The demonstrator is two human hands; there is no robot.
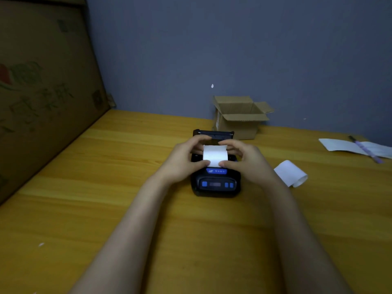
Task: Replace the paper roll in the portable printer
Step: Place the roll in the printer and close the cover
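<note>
both hands, left (186, 160) and right (244, 159), had a grip on the paper roll (214, 155) over the open printer (216, 181); it wanted seating squarely, tail forward.

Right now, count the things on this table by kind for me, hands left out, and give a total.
Portable printer: 1
Paper rolls: 2, one held over the printer, one loose on the table
Cardboard boxes: 2, small open, large at left
Paper sheets: 1
Pen: 1
Total: 7
</note>
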